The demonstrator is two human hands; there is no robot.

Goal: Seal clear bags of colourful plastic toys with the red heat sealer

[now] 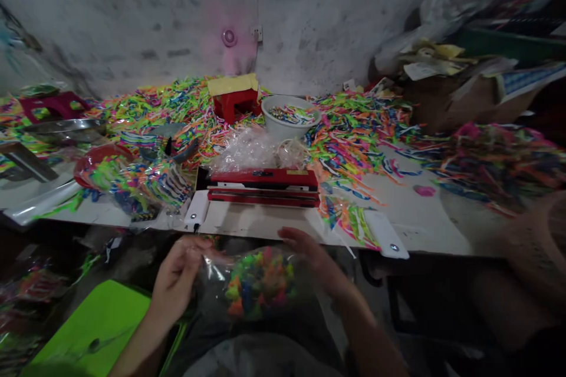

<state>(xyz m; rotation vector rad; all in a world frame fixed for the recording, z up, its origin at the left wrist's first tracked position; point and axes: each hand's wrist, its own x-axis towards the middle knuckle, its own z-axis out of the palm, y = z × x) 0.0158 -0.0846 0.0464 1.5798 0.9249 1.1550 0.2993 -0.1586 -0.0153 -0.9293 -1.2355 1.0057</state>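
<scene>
A clear plastic bag (259,285) stuffed with small bright plastic pieces sits in my lap, below the table edge. My left hand (177,280) pinches the bag's upper left corner. On the bag's right side, my right hand (312,253) rests against it with fingers stretched forward. Just above the hands, a red heat sealer (263,187) lies on the white table (424,218), its jaw nearly closed.
Heaps of colourful plastic strips (354,135) cover the table. A white bowl (289,115), a red stool (234,103), clear bags (256,150) and a filled bag (141,185) stand behind the sealer. A green board (95,324) lies lower left; cardboard boxes (469,100) at right.
</scene>
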